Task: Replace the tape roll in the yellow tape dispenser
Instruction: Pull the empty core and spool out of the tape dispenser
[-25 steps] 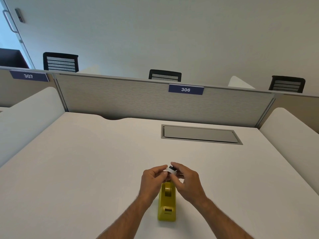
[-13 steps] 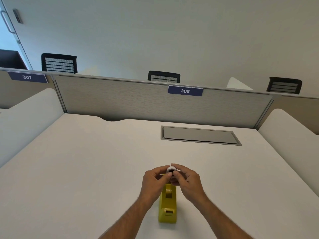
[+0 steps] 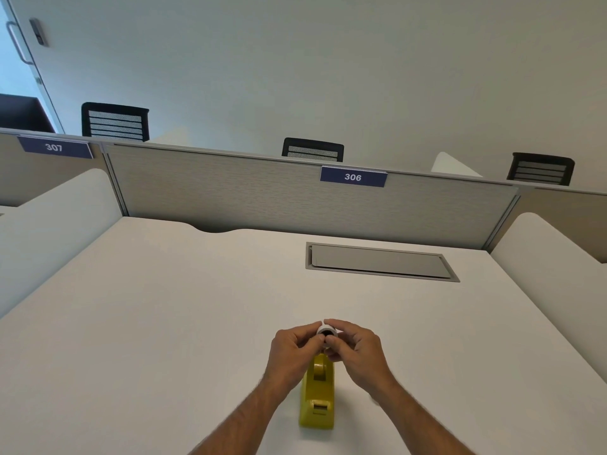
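Note:
The yellow tape dispenser [image 3: 317, 397] stands on the white desk near me, its cutter end towards me. Just above its far end, both hands pinch a small white tape roll with a dark core [image 3: 325, 331]. My left hand [image 3: 292, 351] grips the roll from the left, and my right hand [image 3: 356, 349] grips it from the right. Fingers cover most of the roll, so only its top rim and dark centre show. The dispenser's far end is hidden behind my hands.
A grey cable hatch [image 3: 381, 261] is set into the desk [image 3: 164, 323] at the back right. A fabric partition [image 3: 262, 198] with a "306" sign closes off the far edge, with white side panels at left and right.
Both hands have stayed together on the roll above the dispenser, turning it slightly so its dark centre now faces me. The dispenser has not moved.

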